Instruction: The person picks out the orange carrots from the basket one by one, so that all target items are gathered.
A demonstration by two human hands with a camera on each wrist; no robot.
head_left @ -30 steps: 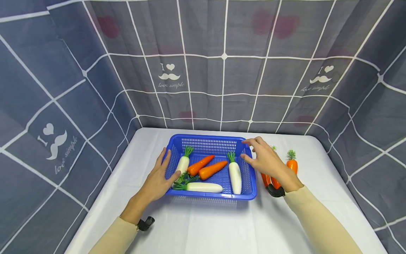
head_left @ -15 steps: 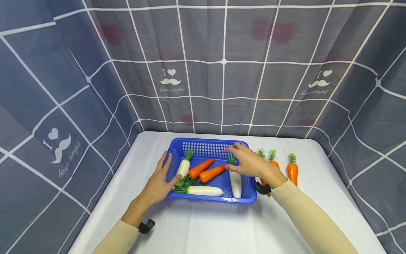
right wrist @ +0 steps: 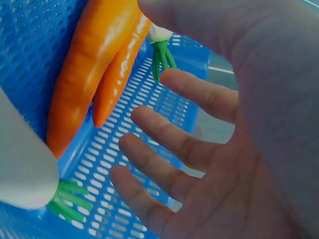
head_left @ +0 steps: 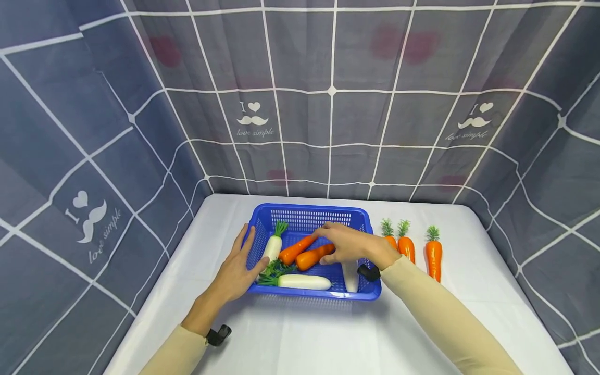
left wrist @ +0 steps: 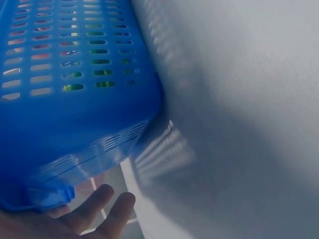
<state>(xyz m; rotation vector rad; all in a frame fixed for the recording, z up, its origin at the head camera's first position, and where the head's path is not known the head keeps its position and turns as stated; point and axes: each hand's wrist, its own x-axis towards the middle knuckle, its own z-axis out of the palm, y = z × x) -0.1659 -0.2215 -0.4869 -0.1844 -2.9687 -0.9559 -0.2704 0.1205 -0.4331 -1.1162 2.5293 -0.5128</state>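
Observation:
A blue plastic basket (head_left: 309, 296) holds white radishes and two orange carrots. My left hand (head_left: 236, 273) lies at the basket's left rim, fingers spread and straight. My right hand (head_left: 347, 243) reaches into the basket above the right carrot (head_left: 313, 257), fingers slightly bent and apart. In the right wrist view its thumb tip lies by the upper end of a carrot (right wrist: 82, 84); whether it touches is unclear. The left carrot (head_left: 291, 252) lies alongside. One white radish (head_left: 350, 278) is partly hidden under my right hand; another white radish (head_left: 304, 282) lies along the front wall.
A third white radish (head_left: 272, 247) lies at the basket's left side, near green carrot leaves (head_left: 276, 268). Right of the basket, three carrots lie on the white tablecloth (head_left: 300, 338), among them a carrot (head_left: 434, 258) and another carrot (head_left: 406, 247). A grey checked curtain (head_left: 304, 125) stands behind.
My right hand has moved left from the basket's right rim, over the right-hand radish, to above the carrots. My left hand stays at the left rim. The view has tilted slightly up.

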